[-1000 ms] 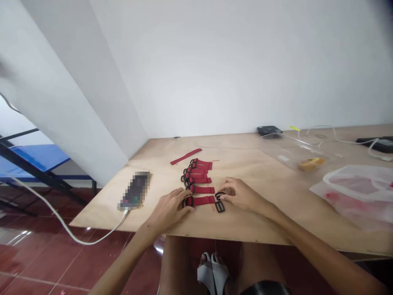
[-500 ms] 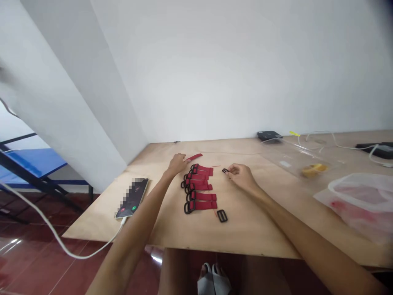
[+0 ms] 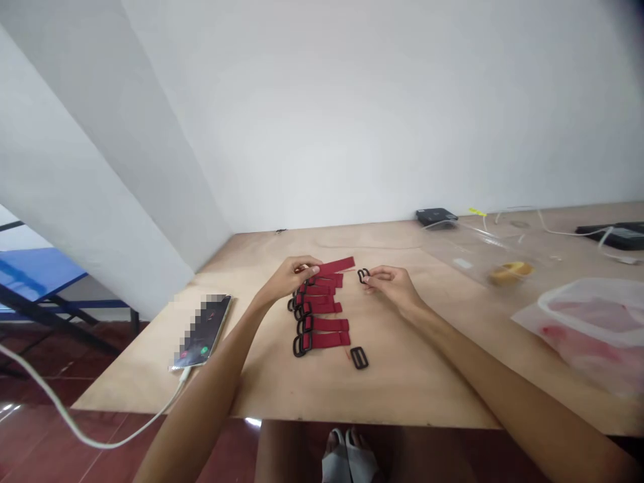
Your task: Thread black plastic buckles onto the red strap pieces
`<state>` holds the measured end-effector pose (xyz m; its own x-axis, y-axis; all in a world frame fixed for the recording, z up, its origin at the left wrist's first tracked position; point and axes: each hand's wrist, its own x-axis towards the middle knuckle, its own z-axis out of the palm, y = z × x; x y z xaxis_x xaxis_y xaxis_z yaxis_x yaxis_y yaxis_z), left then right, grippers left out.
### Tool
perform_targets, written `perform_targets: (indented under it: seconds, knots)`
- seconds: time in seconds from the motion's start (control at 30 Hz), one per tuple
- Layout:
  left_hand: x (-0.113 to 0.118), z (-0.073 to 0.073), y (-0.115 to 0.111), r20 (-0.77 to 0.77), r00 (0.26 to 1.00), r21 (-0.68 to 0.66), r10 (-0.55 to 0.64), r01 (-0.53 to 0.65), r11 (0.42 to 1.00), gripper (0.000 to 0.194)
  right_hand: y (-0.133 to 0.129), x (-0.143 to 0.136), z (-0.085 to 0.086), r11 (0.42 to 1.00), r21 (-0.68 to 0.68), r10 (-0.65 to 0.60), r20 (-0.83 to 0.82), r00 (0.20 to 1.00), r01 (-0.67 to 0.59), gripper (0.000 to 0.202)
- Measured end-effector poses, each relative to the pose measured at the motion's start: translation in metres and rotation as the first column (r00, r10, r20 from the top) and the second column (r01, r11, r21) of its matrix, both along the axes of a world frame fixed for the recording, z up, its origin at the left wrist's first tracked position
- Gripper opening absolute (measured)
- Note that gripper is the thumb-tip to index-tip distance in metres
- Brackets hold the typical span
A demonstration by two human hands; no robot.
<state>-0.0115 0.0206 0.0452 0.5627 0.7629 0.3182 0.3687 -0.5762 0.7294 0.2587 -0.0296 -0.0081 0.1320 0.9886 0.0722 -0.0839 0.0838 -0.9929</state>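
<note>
Above the table, my left hand (image 3: 296,274) pinches one end of a flat red strap (image 3: 338,265), whose free end points right. Facing that end, my right hand (image 3: 395,284) grips a small black slide buckle (image 3: 363,276) between thumb and fingers. Strap and buckle are a short gap apart. Below my hands lies a column of several short red straps (image 3: 329,325) fitted with black buckles and rings (image 3: 299,345) at their left ends. A loose black slide buckle (image 3: 359,357) rests on the wood near the lowest strap.
A phone (image 3: 205,332) with a white cable (image 3: 121,443) lies left on the wooden table (image 3: 302,396). To the right are a clear plastic bag (image 3: 453,251), a yellow object (image 3: 510,274), a whitish bag with red contents (image 3: 588,322) and black devices (image 3: 437,217) near the wall.
My left hand has lifted the red strap off the table and brought it right, toward the buckle. My right hand has turned the buckle so its slots show more.
</note>
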Motion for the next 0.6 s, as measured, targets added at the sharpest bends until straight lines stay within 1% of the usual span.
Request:
perform_targets:
  seconds: [0.1,0.17,0.3,0.4,0.5,0.53,0.6]
  knots:
    - [0.007,-0.001,-0.015,0.001,0.997,-0.038,-0.077,0.077,0.996,0.035,-0.004,-0.004,0.005,0.998,-0.048,0.03,-0.06,0.998,-0.033,0.032]
    - [0.009,-0.005,-0.016,-0.02,0.996,-0.045,-0.089,0.088,0.995,0.033,-0.005,-0.005,0.007,0.996,-0.069,0.048,-0.088,0.995,-0.054,0.033]
    - [0.008,-0.012,-0.012,-0.058,0.996,-0.038,-0.074,0.072,0.997,0.03,-0.005,-0.004,0.009,0.996,-0.056,0.063,-0.125,0.99,-0.07,0.033]
    - [0.01,-0.013,-0.014,-0.048,0.998,-0.023,-0.037,0.036,0.999,0.03,-0.006,-0.004,0.009,0.999,-0.035,0.039,-0.074,0.996,-0.042,0.032]
    - [0.017,-0.016,-0.018,-0.01,1.0,-0.013,0.009,-0.01,1.0,0.028,-0.009,-0.007,0.01,1.0,0.011,-0.001,0.038,0.999,0.001,0.031]
    - [0.02,-0.018,-0.019,0.01,1.0,-0.012,0.018,-0.018,1.0,0.027,-0.011,-0.01,0.011,1.0,0.022,-0.001,0.067,0.998,-0.001,0.031]
    - [0.027,-0.02,-0.023,0.055,0.998,-0.017,0.024,-0.023,1.0,0.025,-0.014,-0.016,0.011,0.998,0.041,0.042,0.088,0.995,-0.046,0.031]
